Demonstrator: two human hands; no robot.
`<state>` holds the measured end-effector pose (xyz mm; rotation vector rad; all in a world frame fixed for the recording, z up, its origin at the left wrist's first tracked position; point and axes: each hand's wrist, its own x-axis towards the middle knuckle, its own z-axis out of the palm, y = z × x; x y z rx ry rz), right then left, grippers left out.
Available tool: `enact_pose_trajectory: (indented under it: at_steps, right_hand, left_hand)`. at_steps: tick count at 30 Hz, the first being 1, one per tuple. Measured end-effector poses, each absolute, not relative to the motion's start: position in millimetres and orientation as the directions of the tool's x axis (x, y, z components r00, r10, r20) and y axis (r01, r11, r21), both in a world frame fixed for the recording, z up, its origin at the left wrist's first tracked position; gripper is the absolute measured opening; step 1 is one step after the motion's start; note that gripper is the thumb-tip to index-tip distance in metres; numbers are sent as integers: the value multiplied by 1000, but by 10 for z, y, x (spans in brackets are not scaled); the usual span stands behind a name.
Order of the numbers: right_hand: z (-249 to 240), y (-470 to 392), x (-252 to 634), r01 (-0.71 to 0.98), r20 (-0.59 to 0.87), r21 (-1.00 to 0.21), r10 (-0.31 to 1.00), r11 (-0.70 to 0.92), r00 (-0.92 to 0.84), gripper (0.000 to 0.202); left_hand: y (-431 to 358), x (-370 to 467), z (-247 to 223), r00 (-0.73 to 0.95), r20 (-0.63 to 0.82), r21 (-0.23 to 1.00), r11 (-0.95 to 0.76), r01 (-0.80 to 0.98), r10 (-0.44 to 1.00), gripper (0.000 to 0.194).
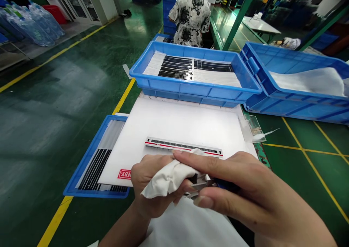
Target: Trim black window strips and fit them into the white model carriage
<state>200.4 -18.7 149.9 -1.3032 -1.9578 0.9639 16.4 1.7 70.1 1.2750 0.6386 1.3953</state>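
Note:
Close to me, my left hand (152, 187) is closed around a crumpled white cloth (170, 178). My right hand (245, 181) meets it from the right, its index finger lying over the cloth. Between that hand's thumb and fingers is a utility knife (208, 183) with a metal front and a dark blue handle, partly hidden by the fingers. The blade's tip is beside the cloth; whether they touch I cannot tell. Just beyond my hands, a long silver strip (183, 147) with a red line and a row of dark marks lies on the white board (188, 116).
Behind the board stands a blue crate (196, 88) of black-and-white strips. Another blue crate (297, 101) holds white sheets at right. A blue tray (89, 156) sits lower left. A clear box (253, 127) is at the board's right edge. A person (191, 19) is beyond.

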Motion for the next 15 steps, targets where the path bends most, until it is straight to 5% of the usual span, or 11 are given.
enact_pose_trajectory:
  at_steps: [15]
  right_hand:
    - [1468,-156,1981,415,56,-876,907,246,-418,43]
  left_hand:
    - [-11,181,671,96,389,881,-339,-329,916,13]
